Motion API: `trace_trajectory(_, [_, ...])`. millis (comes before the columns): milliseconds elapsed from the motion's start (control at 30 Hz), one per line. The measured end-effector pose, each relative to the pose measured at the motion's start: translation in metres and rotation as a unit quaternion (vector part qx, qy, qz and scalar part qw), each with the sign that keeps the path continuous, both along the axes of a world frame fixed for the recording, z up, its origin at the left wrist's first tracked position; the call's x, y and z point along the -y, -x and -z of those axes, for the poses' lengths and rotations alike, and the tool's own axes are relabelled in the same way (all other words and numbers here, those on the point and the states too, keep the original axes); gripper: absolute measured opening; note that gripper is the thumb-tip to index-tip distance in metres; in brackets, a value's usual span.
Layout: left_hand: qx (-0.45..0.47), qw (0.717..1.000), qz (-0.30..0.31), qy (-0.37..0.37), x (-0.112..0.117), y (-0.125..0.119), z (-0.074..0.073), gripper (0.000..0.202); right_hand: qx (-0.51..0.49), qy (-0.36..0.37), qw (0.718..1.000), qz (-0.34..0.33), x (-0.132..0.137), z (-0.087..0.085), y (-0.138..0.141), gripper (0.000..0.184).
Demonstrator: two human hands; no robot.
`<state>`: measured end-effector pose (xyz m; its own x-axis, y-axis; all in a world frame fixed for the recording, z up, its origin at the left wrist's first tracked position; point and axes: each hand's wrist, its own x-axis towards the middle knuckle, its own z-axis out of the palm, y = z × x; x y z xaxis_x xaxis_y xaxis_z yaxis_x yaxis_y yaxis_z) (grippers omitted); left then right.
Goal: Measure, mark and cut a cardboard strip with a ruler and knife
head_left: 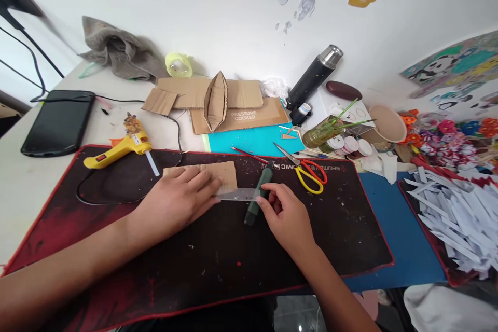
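Head view: the left hand (187, 194) lies palm down with its fingers close together, flat over a small cardboard piece (225, 170) that shows beyond its fingertips. From under those fingers a clear strip (238, 195) runs across to the right hand (266, 201), which pinches the strip's far end between thumb and fingers. Just left of the right hand's fingertips, a green-handled tool (260, 193) lies slantwise on the dark mat (218, 264), the strip's end crossing over it. Beyond the right hand and a little to its right are open scissors (310, 175) with red and yellow handles. Past the left hand, to its left, a yellow glue gun (120, 150) rests at the mat's edge; farther left, a black phone (58, 123) lies on the pale surface (17, 187).
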<state>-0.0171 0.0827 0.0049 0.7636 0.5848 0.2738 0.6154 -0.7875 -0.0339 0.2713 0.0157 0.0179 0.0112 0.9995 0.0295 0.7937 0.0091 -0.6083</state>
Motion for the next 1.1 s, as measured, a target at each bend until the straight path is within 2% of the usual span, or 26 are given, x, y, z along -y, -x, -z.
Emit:
trace_trajectory(100, [0.043,0.998,0.029,0.044,-0.003,0.007,0.000,0.032,0.041,0.000,0.999,-0.004,0.006,0.004,0.000,0.038])
trace_trajectory(233, [0.073,0.991,0.068,0.084,-0.004,0.017,0.000,0.033,0.108,-0.013,0.992,-0.063,-0.001,0.005,0.017,0.057])
trace_trajectory(300, [0.086,0.989,0.060,0.100,-0.003,0.020,0.001,0.033,0.134,-0.008,0.988,-0.083,-0.006,0.003,0.025,0.055])
trace_trajectory(400, [0.111,0.985,0.007,0.130,-0.003,0.024,0.003,0.034,0.146,0.012,0.985,-0.086,-0.011,-0.002,0.030,0.049])
trace_trajectory(500, [0.113,0.982,-0.021,0.147,-0.004,0.028,0.005,0.041,0.140,0.032,0.985,-0.094,-0.010,-0.010,0.023,0.047])
trace_trajectory(633, [0.081,0.986,-0.029,0.142,0.002,0.022,0.003,0.036,0.148,0.036,0.984,-0.090,-0.005,-0.015,0.007,0.045])
trace_trajectory(767, [0.062,0.989,-0.062,0.117,0.016,0.001,0.001,0.045,0.173,0.003,0.982,-0.078,-0.002,-0.009,-0.001,0.042])
trace_trajectory(867, [0.066,0.988,-0.062,0.126,0.022,-0.009,0.000,0.039,0.185,-0.023,0.980,-0.075,-0.002,-0.003,-0.002,0.042])
trace_trajectory(967, [0.085,0.986,-0.047,0.137,0.021,-0.006,-0.001,0.031,0.177,-0.036,0.981,-0.063,-0.003,0.000,-0.003,0.042])
trace_trajectory(1100, [0.134,0.977,-0.046,0.157,0.018,0.000,0.000,0.034,0.106,-0.052,0.992,-0.034,-0.004,0.001,-0.005,0.042])
